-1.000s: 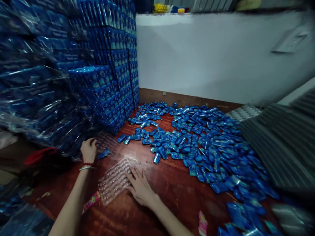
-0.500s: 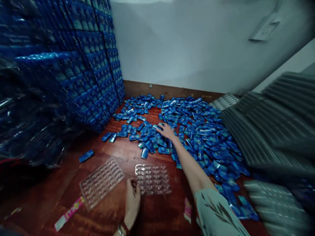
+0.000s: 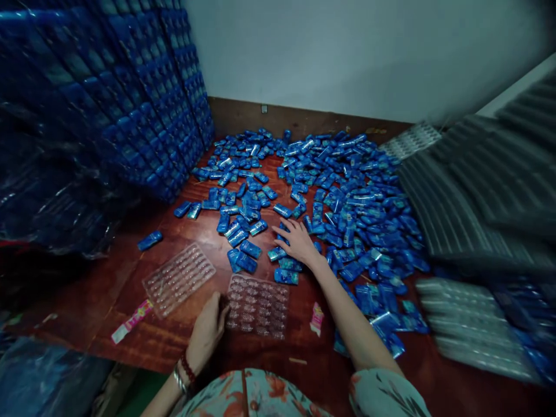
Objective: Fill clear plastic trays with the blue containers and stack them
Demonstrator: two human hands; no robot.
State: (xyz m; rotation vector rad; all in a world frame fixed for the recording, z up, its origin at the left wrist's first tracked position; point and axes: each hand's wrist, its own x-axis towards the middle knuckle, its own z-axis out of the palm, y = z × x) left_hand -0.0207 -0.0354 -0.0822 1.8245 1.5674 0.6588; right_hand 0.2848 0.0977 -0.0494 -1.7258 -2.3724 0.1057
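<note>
My left hand (image 3: 208, 327) has its fingers curled on the left edge of a clear moulded plastic tray (image 3: 258, 307) with rows of hollows. That tray lies flat on the reddish-brown wooden tabletop (image 3: 174, 341). My right hand (image 3: 297, 242) is open, palm down with fingers spread, on small blue packs (image 3: 289, 264) at the near side of a big loose heap (image 3: 351, 200). A few packs (image 3: 245, 255) lie between the hand and the tray. A second clear tray (image 3: 179, 280) sits tilted to the left of the first.
Wrapped stacks of blue packs (image 3: 143, 116) rise at the left. Grey ribbed tray stacks (image 3: 464, 197) and a pile of clear trays (image 3: 473, 330) stand at the right. A pink wrapper (image 3: 317, 319) and a pink strip (image 3: 131, 321) lie near the front. A wall (image 3: 313, 58) closes the back.
My right hand has drawn back towards me, and some blue packs have slid nearer with it. The tray at my left hand has come closer to me. The view has tipped down.
</note>
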